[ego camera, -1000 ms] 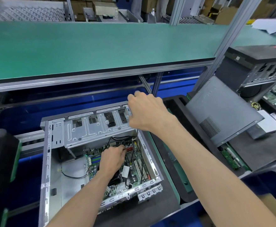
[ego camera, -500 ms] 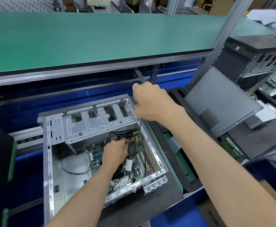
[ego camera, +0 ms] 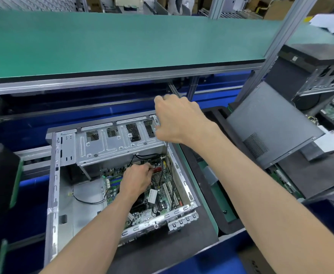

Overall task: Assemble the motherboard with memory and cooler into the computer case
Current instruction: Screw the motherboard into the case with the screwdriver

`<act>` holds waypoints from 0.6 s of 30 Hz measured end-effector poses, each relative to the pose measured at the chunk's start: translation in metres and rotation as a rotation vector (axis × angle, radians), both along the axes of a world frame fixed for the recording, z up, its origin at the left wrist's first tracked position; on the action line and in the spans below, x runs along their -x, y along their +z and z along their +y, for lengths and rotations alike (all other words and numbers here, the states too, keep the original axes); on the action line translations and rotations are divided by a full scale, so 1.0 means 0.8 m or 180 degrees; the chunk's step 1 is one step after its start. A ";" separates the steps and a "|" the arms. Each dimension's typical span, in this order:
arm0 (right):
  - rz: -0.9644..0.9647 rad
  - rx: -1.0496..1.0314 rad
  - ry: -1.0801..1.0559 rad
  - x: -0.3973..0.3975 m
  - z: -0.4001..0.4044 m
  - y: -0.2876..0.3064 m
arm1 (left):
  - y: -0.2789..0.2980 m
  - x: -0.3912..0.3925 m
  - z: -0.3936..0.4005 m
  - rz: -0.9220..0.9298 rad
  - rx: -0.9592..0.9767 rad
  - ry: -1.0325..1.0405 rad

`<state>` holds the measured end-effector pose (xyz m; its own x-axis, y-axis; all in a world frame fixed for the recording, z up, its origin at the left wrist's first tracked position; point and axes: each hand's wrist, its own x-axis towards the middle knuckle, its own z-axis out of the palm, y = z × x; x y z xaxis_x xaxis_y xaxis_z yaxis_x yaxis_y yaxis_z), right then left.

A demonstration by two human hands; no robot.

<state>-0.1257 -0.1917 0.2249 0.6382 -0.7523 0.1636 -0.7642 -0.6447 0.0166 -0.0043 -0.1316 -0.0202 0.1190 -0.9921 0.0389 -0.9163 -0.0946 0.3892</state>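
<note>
With the board (ego camera: 162,196) already lying inside the case (ego camera: 52,175), the left hand (ego camera: 137,179) pinches something near its far edge, the right hand (ego camera: 177,120) grips the case's far-right corner, so seating a connector likely comes next.

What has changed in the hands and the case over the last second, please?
Very little. The right hand stays curled at the case's far right corner; whether it grips the frame is unclear. The left hand stays on the motherboard, fingers by the red connector. The case has not moved.
</note>
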 end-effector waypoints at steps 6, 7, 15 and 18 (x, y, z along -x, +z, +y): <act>0.0117 0.0194 -0.0044 0.006 0.000 0.001 | -0.004 -0.003 -0.003 0.0168 -0.0016 0.0018; 0.0162 0.0227 -0.0079 0.007 0.000 0.001 | -0.004 -0.003 -0.004 0.0172 -0.0025 0.0011; 0.0100 0.0015 0.0053 0.011 -0.003 0.000 | -0.007 -0.005 -0.008 0.0231 -0.0109 0.0040; 0.0177 0.0146 -0.0071 0.012 -0.003 0.003 | -0.007 -0.006 -0.008 0.0250 -0.0123 0.0033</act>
<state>-0.1351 -0.1940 0.2271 0.6305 -0.7589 0.1629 -0.7754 -0.6252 0.0885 0.0008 -0.1381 -0.0261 0.1303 -0.9914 -0.0092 -0.8819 -0.1202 0.4558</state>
